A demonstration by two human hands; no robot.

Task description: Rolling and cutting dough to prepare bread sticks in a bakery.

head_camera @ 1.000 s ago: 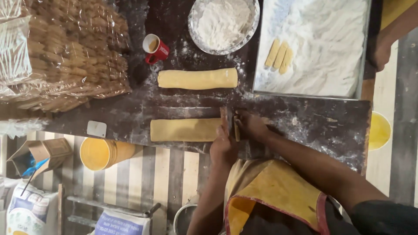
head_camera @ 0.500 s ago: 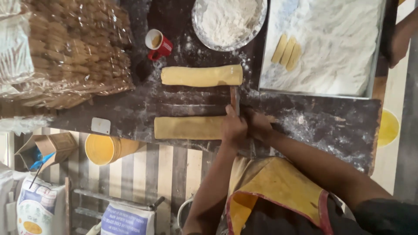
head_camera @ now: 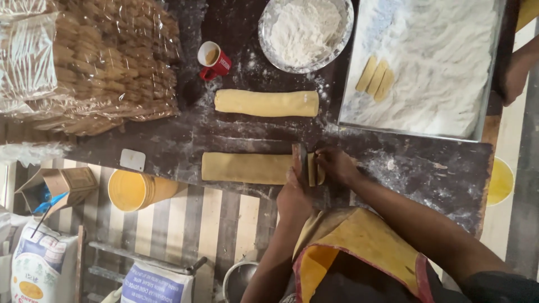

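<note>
Where the head view looks straight down, a dark floury bench (head_camera: pixel 426 179) carries two pale dough logs. The near dough log (head_camera: pixel 247 168) lies with its long axis running left to right along the bench's near edge. Left hand (head_camera: pixel 295 193) is closed around a flat dark cutter blade (head_camera: pixel 302 160), held upright across the log's right end. Right hand (head_camera: pixel 336 165) sits just beside the blade on the far side of it, fingers (head_camera: pixel 321 163) curled onto the cut end piece (head_camera: pixel 312 171); whether they pinch it or only steady it, cannot tell. The uncut length of the log stretches away to the left of both hands, so the left hand is the nearer one to it.

Farther back lies a second dough log (head_camera: pixel 266 103), parallel and untouched. Behind it: flour bowl (head_camera: pixel 306 31), red cup (head_camera: pixel 213 59). Floured tray (head_camera: pixel 443 73) at right holds three cut dough strips (head_camera: pixel 375 77). Wrapped stacks of baked pieces (head_camera: pixel 95 62) stand at left. A yellow tub (head_camera: pixel 132 191) sits below the bench edge.
</note>
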